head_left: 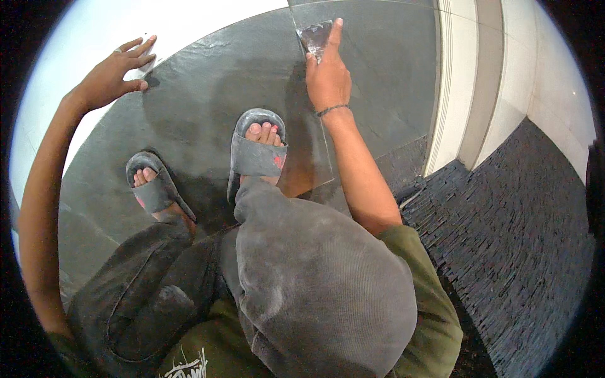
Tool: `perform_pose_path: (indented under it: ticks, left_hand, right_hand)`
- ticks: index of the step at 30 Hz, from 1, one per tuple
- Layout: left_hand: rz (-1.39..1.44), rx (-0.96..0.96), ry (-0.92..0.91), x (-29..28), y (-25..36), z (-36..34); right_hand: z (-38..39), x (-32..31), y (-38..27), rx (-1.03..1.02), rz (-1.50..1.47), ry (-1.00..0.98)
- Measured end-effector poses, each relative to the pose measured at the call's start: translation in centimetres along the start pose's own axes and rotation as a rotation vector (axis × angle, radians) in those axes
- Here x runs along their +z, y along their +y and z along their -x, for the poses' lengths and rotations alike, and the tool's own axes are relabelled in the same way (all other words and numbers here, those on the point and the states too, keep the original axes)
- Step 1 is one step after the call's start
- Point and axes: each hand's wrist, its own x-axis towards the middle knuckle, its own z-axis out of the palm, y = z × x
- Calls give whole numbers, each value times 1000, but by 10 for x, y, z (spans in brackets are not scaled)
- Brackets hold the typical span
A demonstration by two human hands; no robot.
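Note:
My right hand (329, 82) grips a scraper whose wide, white-smeared metal blade (314, 38) lies against the dark grey tile floor (233, 75). The blade is close to a thin joint line between tiles, and my index finger stretches along its right side. The scraper's handle is hidden under my palm. To the left, my left hand (110, 77) reaches out with its fingers spread, at the edge where the grey tile meets a bright white surface (113, 38). Nothing shows in that hand, though its fingertips seem to rest on the surface.
My feet, in grey slide sandals (260, 157), stand on the tile between my arms. A white ridged frame (444, 88) rises at the right. Beyond it lies a dark, rough-textured surface (504, 252). My raised knee (328, 283) fills the lower middle.

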Motion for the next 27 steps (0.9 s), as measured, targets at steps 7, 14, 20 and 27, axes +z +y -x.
perform_pose_path:
  ticks: [7, 14, 20, 27]
  left_hand:
    - [-23, -27, -13, -2, 6, -3]
    - [-23, -13, -1, -1, 7, -3]
    - [-3, -12, 17, -5, 8, 4]
    - [3, 22, 49, -10, 13, 2]
  right_hand:
    - [-41, 10, 19, -83, -27, 90]
    - [-60, -13, 1, 4, 163, -106]
    - [-70, -34, -13, -70, 270, -257]
    - [-70, -35, 9, -146, -2, -166]
